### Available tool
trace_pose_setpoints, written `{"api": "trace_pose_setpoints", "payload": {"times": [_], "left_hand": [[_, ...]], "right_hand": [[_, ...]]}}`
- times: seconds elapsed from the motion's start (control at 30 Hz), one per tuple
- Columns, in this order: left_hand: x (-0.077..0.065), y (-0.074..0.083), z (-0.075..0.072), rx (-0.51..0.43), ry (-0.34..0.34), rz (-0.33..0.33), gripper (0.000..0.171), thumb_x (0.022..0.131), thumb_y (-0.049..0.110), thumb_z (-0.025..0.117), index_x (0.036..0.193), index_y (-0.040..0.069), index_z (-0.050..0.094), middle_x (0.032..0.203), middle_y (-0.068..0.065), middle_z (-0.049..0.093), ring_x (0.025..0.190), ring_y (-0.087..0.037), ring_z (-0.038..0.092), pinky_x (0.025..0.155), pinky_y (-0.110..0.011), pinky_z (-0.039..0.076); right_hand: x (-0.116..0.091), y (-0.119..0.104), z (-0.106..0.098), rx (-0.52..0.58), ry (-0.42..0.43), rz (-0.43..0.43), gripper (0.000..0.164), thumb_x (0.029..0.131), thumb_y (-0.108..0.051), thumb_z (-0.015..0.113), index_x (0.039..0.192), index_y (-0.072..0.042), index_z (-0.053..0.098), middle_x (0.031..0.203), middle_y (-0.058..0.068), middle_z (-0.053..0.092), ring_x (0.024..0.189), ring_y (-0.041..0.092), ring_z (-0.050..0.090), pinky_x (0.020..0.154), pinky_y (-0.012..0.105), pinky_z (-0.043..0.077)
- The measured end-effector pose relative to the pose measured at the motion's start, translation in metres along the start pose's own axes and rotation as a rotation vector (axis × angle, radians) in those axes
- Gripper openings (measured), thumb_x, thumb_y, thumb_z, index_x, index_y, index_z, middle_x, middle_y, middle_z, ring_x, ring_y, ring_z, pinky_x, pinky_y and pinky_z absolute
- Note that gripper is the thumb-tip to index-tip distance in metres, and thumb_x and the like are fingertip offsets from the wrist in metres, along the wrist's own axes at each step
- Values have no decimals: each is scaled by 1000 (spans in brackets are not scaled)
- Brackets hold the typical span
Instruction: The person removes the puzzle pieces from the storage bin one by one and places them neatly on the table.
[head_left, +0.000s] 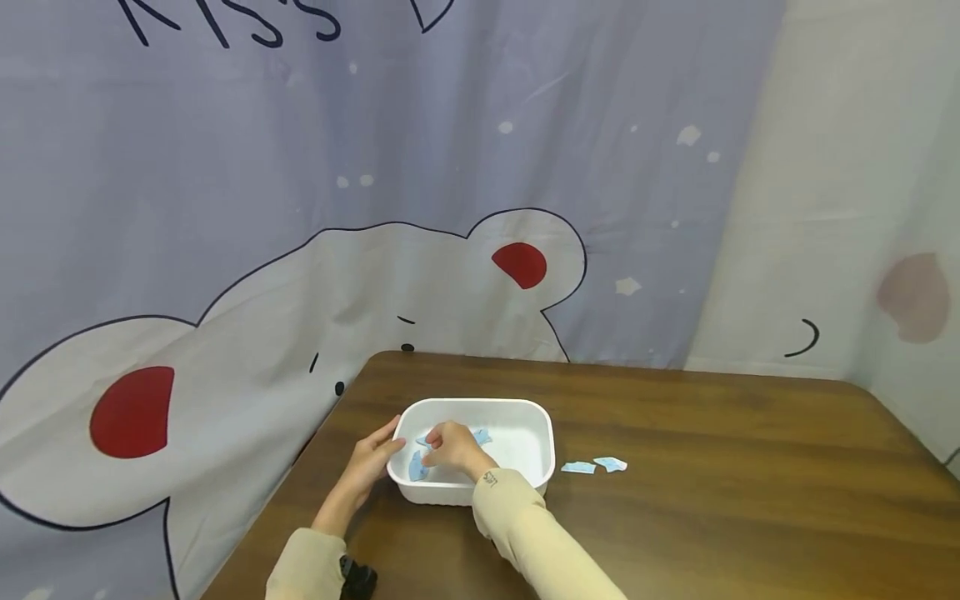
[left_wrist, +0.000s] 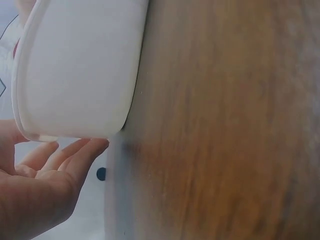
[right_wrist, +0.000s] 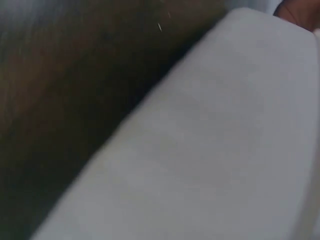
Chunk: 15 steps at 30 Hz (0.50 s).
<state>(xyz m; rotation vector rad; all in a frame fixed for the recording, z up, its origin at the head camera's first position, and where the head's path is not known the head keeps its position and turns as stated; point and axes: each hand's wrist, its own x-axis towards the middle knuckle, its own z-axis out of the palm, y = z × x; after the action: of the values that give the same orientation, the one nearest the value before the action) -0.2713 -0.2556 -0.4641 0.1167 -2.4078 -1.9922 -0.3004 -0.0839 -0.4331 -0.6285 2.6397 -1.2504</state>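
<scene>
A white plastic basin (head_left: 438, 494) stands on the table with several light blue torn paper pieces (head_left: 417, 467) inside, toward its left half. My left hand (head_left: 369, 463) grips the basin's left end. In the left wrist view, the thumb lies at the rim and the fingers rest along the outer wall (left_wrist: 80, 75). My right hand (head_left: 454, 448) reaches down into the basin over the front wall, its thumb and fingertips parted among the paper pieces. The right wrist view takes in only the basin's outer side (right_wrist: 210, 140), so the right fingers are hidden there.
Two more light blue paper pieces (head_left: 578, 467) lie on the brown wooden table (head_left: 750, 467), just right of the basin. Behind the table hangs a printed curtain (head_left: 450, 125). A black strapped device (head_left: 358, 578) sits at the left wrist.
</scene>
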Motion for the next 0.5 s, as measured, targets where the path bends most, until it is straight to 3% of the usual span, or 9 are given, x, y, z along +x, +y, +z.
{"api": "trace_pose_setpoints", "payload": {"times": [0.23,0.5], "left_hand": [[-2,-4,1,0,-6,9,54,99,12,51,150,3,35,145,-32,44,120,-34,58,88,-39,57],[-1,-1,-1,3,13,-13,54,98,12,52,150,4,36,141,-32,48,114,-31,61,84,-35,58]], "right_hand": [[-1,11,15,-164,-21,14,39,71,-10,83,104,6,69,99,14,72,93,25,65,89,34,53],[6,12,21,-247,-13,-27,35,71,-13,85,99,3,71,96,11,73,91,24,65,87,30,53]]}}
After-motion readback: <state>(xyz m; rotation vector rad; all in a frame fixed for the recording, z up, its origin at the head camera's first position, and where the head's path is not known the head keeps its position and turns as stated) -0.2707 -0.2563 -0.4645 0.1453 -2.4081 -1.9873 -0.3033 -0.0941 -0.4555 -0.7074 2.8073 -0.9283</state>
